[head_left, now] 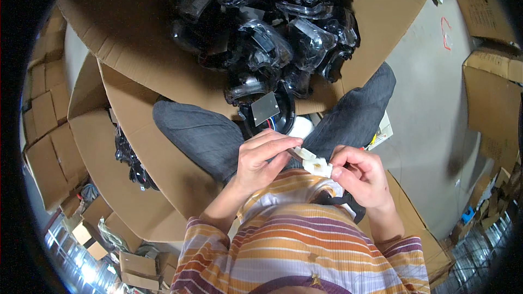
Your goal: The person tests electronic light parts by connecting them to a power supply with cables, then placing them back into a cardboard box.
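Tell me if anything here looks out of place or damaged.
The glossy black parts lie jumbled at odd angles over the cardboard, rather than in rows. At lower right, cardboard scraps look messily piled. Nothing looks spilled; the white piece between the hands is too small to judge for damage.

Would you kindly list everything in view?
Small white piece: one, white, above lap.
Glossy plastic parts: many, black and clear, top centre.
Square plate: one, grey, below parts.
Wires: several, red and blue, below plate.
Cardboard boxes and sheets: many, brown, all around.
Floor: one, grey, right.
Floor mark: one, red, upper right.
Shirt: one, striped multicolour, bottom.
Trousers: one pair, dark grey, centre.
Left hand: one, bare, left of piece.
Right hand: one, bare, right of piece.
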Demonstrator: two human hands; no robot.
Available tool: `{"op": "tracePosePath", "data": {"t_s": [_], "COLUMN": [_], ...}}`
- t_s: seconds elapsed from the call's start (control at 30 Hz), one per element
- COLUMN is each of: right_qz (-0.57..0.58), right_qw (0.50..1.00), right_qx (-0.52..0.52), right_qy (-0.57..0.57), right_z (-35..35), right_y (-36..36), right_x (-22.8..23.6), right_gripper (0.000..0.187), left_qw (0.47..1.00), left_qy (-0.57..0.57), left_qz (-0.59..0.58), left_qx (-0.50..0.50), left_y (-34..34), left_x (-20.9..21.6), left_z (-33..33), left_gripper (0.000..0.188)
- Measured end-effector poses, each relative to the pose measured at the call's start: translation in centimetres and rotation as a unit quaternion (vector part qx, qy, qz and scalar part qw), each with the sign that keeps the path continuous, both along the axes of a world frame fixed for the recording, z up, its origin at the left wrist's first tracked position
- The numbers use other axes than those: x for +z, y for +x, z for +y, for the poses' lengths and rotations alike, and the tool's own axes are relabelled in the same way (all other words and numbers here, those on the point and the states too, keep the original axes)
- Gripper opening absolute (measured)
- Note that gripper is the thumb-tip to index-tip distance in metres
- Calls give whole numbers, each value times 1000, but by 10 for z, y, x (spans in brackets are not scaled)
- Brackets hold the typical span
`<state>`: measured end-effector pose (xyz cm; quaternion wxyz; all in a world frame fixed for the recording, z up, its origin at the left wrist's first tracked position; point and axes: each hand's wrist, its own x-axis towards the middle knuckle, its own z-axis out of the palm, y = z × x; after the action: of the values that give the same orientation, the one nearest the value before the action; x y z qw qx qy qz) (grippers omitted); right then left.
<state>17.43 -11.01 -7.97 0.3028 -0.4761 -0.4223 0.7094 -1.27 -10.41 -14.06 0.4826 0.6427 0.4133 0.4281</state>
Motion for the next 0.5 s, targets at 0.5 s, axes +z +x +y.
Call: {"op": "tracePosePath", "data": {"t_s": [0.5], "right_qz": [-187], "right_qw": [979], "right_qx": [-41], "right_qy": [72], "right_z": [1], "right_y": [-3], "right_x": [-6], "right_gripper": [6], "left_qw": [996], "left_qy": [28], "left_qz": [80], "left_qx": [-25], "left_y": [2], "left_x": [4], "left_z": [4], "left_gripper": [34]}}
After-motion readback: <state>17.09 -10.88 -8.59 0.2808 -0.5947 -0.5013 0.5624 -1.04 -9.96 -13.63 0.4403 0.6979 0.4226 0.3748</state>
